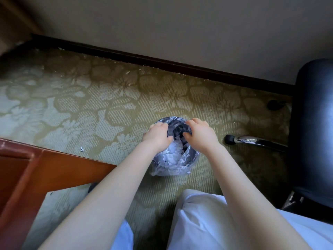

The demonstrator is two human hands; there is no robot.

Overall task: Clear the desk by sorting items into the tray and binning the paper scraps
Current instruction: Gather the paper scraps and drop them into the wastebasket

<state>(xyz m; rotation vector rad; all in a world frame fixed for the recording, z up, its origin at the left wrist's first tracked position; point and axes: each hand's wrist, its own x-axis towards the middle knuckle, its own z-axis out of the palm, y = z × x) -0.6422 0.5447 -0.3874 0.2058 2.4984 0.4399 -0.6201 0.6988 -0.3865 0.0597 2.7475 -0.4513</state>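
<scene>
A small round bin (pixel 191 160) lined with a clear plastic bag stands on the patterned carpet below me. White paper scraps (pixel 173 153) lie inside it. My left hand (pixel 158 135) hovers over the bin's left rim, palm down, fingers curled. Over the right rim is my right hand (pixel 199 131), fingers also curled downward. Whether either hand still holds scraps is hidden by the backs of the hands. One small white scrap (pixel 82 148) lies on the carpet to the left of the bin.
The reddish wooden desk corner (pixel 54 170) juts in at lower left. A dark office chair (pixel 313 123) with a chrome leg (pixel 255 141) stands on the right. A dark skirting board (pixel 162 64) runs along the wall behind. My white-clothed knees (pixel 207 222) fill the bottom.
</scene>
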